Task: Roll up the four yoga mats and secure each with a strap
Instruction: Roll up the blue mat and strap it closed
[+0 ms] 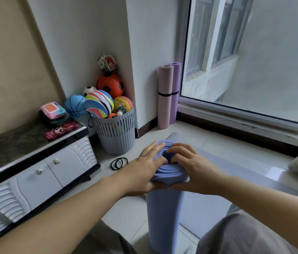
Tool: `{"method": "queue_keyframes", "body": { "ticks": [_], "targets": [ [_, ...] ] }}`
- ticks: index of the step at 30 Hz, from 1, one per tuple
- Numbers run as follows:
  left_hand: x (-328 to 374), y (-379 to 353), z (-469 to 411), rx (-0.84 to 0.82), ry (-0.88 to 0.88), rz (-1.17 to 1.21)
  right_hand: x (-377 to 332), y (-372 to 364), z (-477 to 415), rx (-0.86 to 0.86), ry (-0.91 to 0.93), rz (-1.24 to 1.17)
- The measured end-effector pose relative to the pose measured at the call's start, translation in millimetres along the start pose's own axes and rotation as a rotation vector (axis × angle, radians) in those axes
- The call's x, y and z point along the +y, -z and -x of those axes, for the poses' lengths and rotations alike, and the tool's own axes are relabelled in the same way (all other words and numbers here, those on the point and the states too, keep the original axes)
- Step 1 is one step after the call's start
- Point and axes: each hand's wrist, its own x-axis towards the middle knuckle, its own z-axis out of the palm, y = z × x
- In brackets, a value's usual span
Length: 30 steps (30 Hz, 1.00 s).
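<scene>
A blue-lilac yoga mat (164, 213) stands upright in a roll between my knees, its spiral end facing up. My left hand (144, 169) lies flat against the roll's left top edge, fingers straight. My right hand (188, 165) curls over the top, fingertips tucked into the spiral's core. Another mat (236, 173) lies flat on the floor behind the roll. Two black elastic straps (119, 162) lie on the tiles left of my hands. A pink rolled mat (165, 96) and a purple rolled mat (175, 88) stand against the wall, each with a black strap around its middle.
A grey slatted basket (117, 132) full of balls stands in the corner. A low white cabinet (34, 162) with a dark top runs along the left. A large window (254, 61) and its low sill close off the right.
</scene>
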Motion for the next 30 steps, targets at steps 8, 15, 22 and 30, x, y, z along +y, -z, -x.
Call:
{"method": "queue_keyframes", "body": {
  "ticks": [8,15,22,30],
  "targets": [
    [8,46,3,0.461,-0.266,-0.162,-15,79,-27,-0.051,0.141,0.232],
    [-12,45,-10,0.582,-0.081,-0.057,-15,94,-84,-0.217,0.187,0.486],
    [-69,-14,-37,0.599,0.188,0.247,22,19,-121,-0.306,0.078,0.481],
    [-161,-78,-75,0.442,0.389,0.538,104,-83,-164,-0.461,-0.002,0.193]
  ]
}}
